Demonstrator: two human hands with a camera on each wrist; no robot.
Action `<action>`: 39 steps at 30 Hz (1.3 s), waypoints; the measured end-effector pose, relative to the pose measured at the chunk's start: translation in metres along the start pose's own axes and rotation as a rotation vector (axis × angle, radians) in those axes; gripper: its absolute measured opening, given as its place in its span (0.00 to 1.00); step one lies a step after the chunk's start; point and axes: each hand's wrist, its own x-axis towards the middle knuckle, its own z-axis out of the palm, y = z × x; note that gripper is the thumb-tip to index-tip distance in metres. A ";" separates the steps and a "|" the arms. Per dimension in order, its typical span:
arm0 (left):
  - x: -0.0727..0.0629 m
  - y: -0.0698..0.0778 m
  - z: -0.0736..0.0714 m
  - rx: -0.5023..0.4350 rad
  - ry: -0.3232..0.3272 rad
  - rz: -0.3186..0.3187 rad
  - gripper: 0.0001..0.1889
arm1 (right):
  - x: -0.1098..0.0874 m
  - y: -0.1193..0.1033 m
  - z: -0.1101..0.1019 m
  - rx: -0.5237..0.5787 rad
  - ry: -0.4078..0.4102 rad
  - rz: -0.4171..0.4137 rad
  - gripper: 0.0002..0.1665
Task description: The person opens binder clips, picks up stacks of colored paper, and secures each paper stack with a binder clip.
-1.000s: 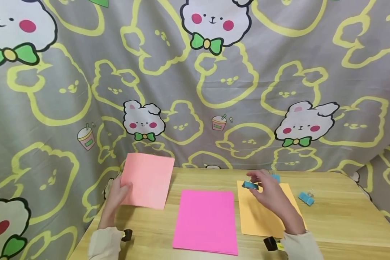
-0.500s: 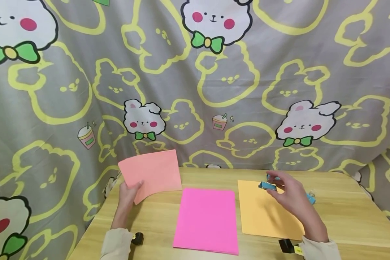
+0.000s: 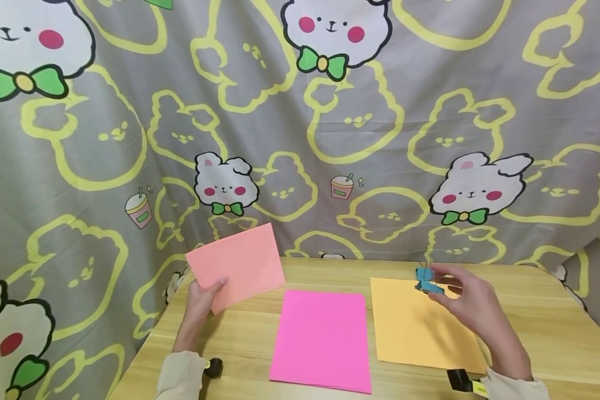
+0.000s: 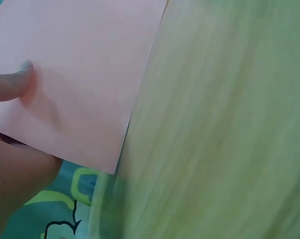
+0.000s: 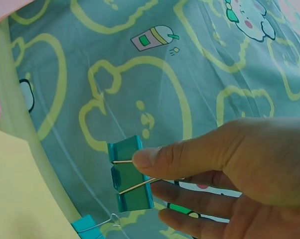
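Right hand (image 3: 480,303) pinches blue clip (image 5: 130,174) near far edge of desk (image 3: 330,275); salmon sheet (image 3: 245,264), long axis sideways, well left, gripped by left hand (image 3: 202,300).

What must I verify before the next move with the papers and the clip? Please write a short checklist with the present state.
1. Salmon-pink paper gripped by the left hand: ok, thumb over its face.
2. Turquoise binder clip pinched by the right hand: ok.
3. Held clip at the salmon-pink paper: not ok, they are well apart.
4. Magenta paper lying flat on the table: ok.
5. Second turquoise clip fastened to the orange paper: cannot tell.
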 end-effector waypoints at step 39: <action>-0.017 0.033 0.019 -0.140 -0.219 0.062 0.12 | 0.001 0.025 -0.003 -0.040 -0.319 0.206 0.30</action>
